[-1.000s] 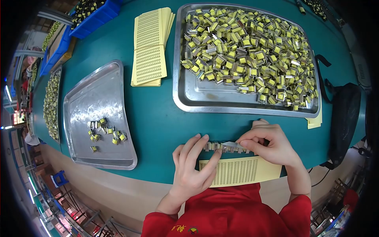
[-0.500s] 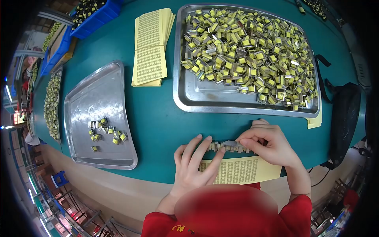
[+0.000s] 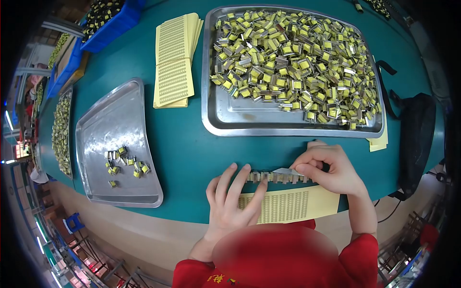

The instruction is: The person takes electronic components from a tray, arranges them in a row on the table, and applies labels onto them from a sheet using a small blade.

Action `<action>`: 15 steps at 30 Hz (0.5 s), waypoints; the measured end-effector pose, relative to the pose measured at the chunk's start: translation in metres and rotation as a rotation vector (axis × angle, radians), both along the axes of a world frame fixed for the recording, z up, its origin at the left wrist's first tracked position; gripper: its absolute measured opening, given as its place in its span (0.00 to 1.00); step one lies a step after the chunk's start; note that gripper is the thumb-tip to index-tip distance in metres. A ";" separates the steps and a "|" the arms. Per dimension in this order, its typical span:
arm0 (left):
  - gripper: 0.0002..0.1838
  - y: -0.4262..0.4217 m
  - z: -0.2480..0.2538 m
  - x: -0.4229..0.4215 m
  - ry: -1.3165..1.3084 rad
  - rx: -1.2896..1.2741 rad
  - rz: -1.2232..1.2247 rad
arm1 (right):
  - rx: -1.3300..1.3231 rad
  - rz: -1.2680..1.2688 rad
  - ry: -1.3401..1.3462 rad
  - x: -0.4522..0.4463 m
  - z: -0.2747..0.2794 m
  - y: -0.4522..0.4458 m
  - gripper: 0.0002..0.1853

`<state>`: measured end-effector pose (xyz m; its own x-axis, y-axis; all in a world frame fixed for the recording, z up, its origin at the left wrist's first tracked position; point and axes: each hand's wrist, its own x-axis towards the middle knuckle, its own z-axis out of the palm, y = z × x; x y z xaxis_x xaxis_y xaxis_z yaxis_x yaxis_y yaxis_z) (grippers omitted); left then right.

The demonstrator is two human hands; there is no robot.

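A row of small yellow-and-metal components [image 3: 269, 177] stands side by side on the green table. My left hand [image 3: 232, 201] is at its left end with the fingers spread, thumb tip against the near side and index fingertip by the far side. Between thumb and forefinger, my right hand [image 3: 329, 168] pinches a thin, pale, pointed blade-like piece [image 3: 284, 171], which lies along the top of the row toward the left. The right hand covers the row's right end. Just in front lies a yellow sheet [image 3: 283, 205] printed with rows of small marks.
A large metal tray [image 3: 230, 126] heaped with similar components stands behind my hands. To the left, another metal tray [image 3: 113, 188] holds several. A stack of yellow label sheets [image 3: 175, 62], blue bins [image 3: 108, 31] and a black bag [image 3: 417, 144] are also around.
My right hand has shifted slightly right along the row, and more of the pale piece shows. The left hand stays at the row's left end. The whole view has moved a little.
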<state>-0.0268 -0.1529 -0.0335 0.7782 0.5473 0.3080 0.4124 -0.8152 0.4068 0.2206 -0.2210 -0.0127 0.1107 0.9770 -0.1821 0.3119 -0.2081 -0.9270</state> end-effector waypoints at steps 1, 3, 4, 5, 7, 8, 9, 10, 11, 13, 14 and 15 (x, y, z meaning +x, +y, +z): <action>0.22 -0.001 0.002 0.000 0.006 0.001 -0.004 | 0.015 0.022 -0.012 0.000 -0.002 0.000 0.04; 0.22 -0.002 0.004 0.000 0.006 -0.004 -0.015 | 0.020 0.021 -0.012 0.000 -0.004 -0.001 0.05; 0.22 -0.003 0.005 0.001 0.007 -0.006 -0.019 | 0.023 0.021 -0.011 -0.001 -0.005 -0.001 0.05; 0.22 -0.003 0.004 0.001 0.009 -0.007 -0.021 | 0.021 0.028 -0.020 -0.001 -0.005 -0.001 0.05; 0.22 -0.004 0.002 0.001 0.013 -0.009 -0.027 | 0.015 0.040 -0.040 -0.002 -0.005 -0.001 0.05; 0.22 -0.004 0.002 0.002 0.015 -0.007 -0.026 | 0.022 0.039 -0.040 -0.002 -0.005 -0.001 0.05; 0.22 -0.005 0.002 0.002 0.018 -0.006 -0.026 | 0.028 0.037 -0.040 -0.002 -0.005 -0.001 0.05; 0.22 -0.005 0.003 0.002 0.020 -0.005 -0.027 | 0.034 0.035 -0.040 -0.003 -0.005 -0.001 0.05; 0.22 -0.005 0.003 0.002 0.020 -0.008 -0.028 | 0.028 0.035 -0.039 -0.003 -0.005 -0.001 0.05; 0.23 -0.005 0.003 0.003 0.019 -0.013 -0.029 | 0.016 0.036 -0.039 -0.003 -0.004 -0.001 0.04; 0.23 -0.005 0.003 0.003 0.022 -0.015 -0.031 | 0.024 0.042 -0.046 -0.002 -0.004 -0.001 0.05; 0.23 -0.005 0.003 0.003 0.024 -0.017 -0.032 | 0.031 0.048 -0.054 -0.002 -0.004 -0.001 0.05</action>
<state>-0.0242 -0.1575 -0.0310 0.8023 0.5274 0.2797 0.3964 -0.8210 0.4109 0.2184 -0.2217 -0.0171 0.0728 0.9865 -0.1468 0.3704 -0.1634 -0.9144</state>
